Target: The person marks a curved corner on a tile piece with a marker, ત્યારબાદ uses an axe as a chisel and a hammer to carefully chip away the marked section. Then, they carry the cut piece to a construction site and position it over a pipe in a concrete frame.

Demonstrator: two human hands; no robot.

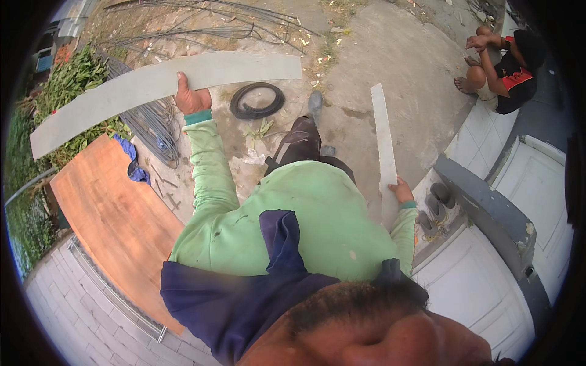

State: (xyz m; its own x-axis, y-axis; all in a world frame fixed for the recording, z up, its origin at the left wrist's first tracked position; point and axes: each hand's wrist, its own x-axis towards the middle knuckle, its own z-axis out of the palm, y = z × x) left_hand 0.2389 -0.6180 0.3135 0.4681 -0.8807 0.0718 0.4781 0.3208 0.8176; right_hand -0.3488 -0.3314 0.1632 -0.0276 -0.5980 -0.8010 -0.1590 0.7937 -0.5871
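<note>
My left hand (193, 99) is closed on a long, flat, light grey strip (244, 68), gripping its lower edge near the middle. This strip is held out to the left and looks curved in this view; I cannot tell whether it is sheet metal or board. Down at my right side, my right hand (401, 190) grips a second, narrower-looking pale grey strip (383, 134) near its lower end. That strip points forward over the concrete. Both hands are apart from each other, with long light green sleeves on the arms.
A coil of black cable (257, 100) lies on the ground ahead. Bundled grey cables (149, 125) and a brown wooden board (116, 213) are at left. Another person (510, 73) squats at the far right, beyond a low grey wall (488, 204). Footwear (436, 204) sits near my right arm.
</note>
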